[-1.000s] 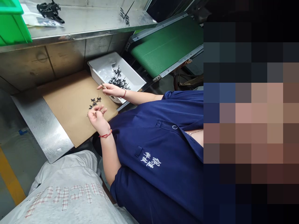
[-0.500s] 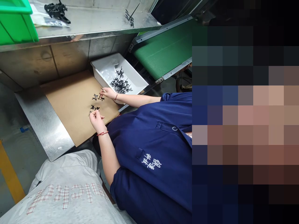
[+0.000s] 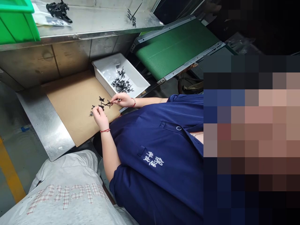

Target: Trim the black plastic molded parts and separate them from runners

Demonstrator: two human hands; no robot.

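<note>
Beside the white tray, some black parts are pinched in a co-worker's fingers, many apparently left inside, the wearer's hands unseen.

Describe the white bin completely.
The white bin is open-topped and roughly rectangular, with smooth, pale walls that look plastic. Thin black branched pieces lie heaped inside it. It stands between the brown sheet and the green conveyor. A co-worker's hand overlaps its lower corner in the picture; whether they touch is unclear.

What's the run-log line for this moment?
wearer's hands: not in view | co-worker's left hand: at black parts | co-worker's right hand: at black parts | white bin: holds similar parts
</note>
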